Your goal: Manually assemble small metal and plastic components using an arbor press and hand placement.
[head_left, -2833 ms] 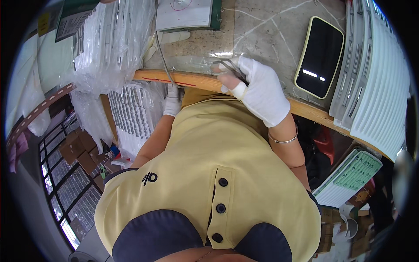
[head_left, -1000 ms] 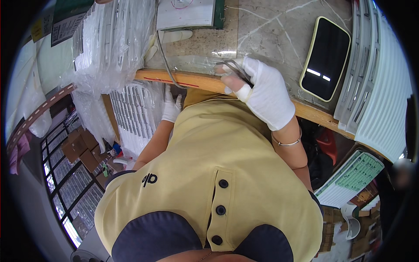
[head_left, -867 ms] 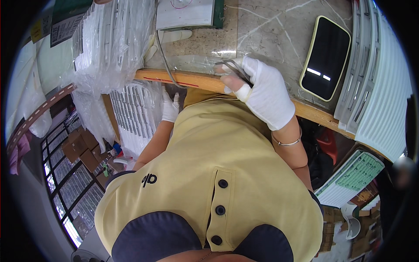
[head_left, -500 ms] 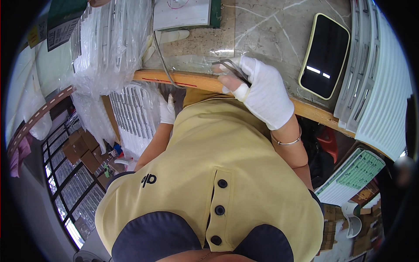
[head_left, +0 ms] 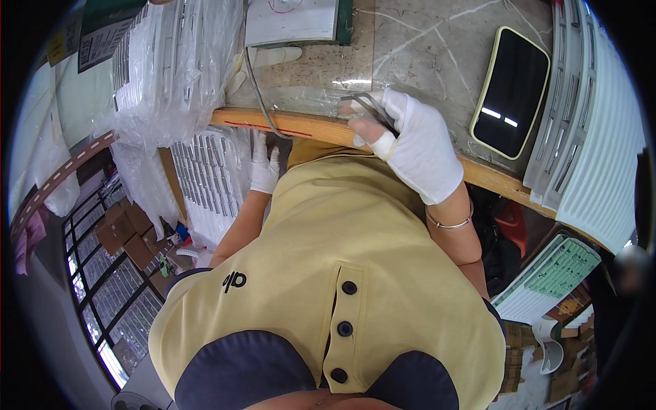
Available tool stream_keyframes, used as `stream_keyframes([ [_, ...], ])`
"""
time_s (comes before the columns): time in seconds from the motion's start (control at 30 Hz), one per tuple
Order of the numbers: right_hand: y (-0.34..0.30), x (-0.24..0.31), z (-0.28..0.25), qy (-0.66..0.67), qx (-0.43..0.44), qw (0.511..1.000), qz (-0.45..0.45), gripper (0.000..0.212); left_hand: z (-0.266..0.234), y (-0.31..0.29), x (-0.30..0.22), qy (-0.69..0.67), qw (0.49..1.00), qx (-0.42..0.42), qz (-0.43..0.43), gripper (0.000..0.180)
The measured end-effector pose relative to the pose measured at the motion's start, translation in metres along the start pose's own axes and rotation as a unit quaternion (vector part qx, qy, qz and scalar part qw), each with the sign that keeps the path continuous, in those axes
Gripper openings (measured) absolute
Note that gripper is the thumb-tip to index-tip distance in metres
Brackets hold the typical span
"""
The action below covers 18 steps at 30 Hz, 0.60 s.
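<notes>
My right hand (head_left: 420, 147), in a white glove with bare thumb and fingertips, rests at the wooden table edge (head_left: 321, 128). It is closed around grey metal tweezers (head_left: 372, 104), whose tips point left over the tabletop. My left hand (head_left: 264, 171), also in a white glove, is lower down, just in front of the table edge and beside a plastic-wrapped stack of white slotted trays (head_left: 205, 174). Its thumb and a finger stand apart, and I see nothing between them; the other fingers are partly hidden.
A phone in a pale yellow case (head_left: 511, 92) lies right of my right hand. White ribbed trays (head_left: 601, 137) stand at the right edge. Plastic-wrapped trays (head_left: 181, 68) fill the upper left. A grey cable (head_left: 254, 89) hangs over the edge near a green-and-white box (head_left: 294, 20).
My left hand has risen slightly, its finger now stretched up toward the table edge and its thumb farther apart. My right hand has barely shifted, with the tweezers still in it.
</notes>
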State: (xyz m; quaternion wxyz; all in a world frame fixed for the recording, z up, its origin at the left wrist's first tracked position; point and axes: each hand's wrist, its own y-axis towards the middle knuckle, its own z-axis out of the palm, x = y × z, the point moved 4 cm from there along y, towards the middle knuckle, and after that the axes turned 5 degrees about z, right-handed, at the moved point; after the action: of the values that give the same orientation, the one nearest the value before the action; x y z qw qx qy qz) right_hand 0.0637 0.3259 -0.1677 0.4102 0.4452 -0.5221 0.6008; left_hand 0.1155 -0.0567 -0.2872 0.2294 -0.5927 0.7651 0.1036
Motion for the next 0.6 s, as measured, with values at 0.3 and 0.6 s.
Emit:
stream_keyframes([
  [0.3,0.000,-0.003,0.002,0.012,-0.012,1.000,-0.003,0.029,0.005,0.012,-0.015,0.054,0.998,-0.011,-0.018,0.056],
  [0.6,0.000,-0.001,0.002,0.015,-0.010,1.000,-0.002,0.028,-0.002,0.013,-0.024,0.012,0.996,0.014,-0.087,0.064],
])
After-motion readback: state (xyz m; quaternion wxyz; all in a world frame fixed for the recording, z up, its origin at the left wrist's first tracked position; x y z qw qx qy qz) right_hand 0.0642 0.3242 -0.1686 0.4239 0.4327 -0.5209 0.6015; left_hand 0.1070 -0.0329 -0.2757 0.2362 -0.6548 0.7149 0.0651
